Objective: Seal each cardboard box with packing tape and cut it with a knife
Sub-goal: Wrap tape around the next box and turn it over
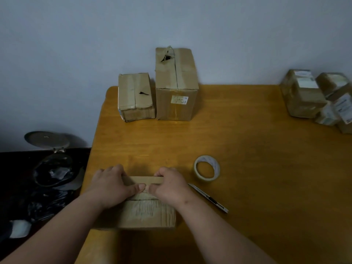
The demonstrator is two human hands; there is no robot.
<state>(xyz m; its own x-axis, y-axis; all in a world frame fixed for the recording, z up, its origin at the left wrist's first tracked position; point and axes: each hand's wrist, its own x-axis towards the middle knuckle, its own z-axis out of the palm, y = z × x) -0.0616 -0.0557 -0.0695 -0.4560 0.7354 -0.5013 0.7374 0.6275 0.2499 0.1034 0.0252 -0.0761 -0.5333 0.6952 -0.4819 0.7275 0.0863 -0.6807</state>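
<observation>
Dim, soft indoor light; wide-angle view.
No glare is seen; a soft shadow is cast on the tabletop point(247, 149) beyond the hands point(112, 184). The floor point(17, 178) at left is lost in darkness, and the boxes point(304, 96) at far right are smeared and bent.

Domestic room used as an informal packing station. Evidence: plain wooden table point(247, 149) against bare painted wall point(95, 44); taped cardboard boxes point(156, 88) at 12 o'clock; labelled parcels point(316, 98) at 2 o'clock; lidded bin point(51, 159) at 9 o'clock.
</observation>
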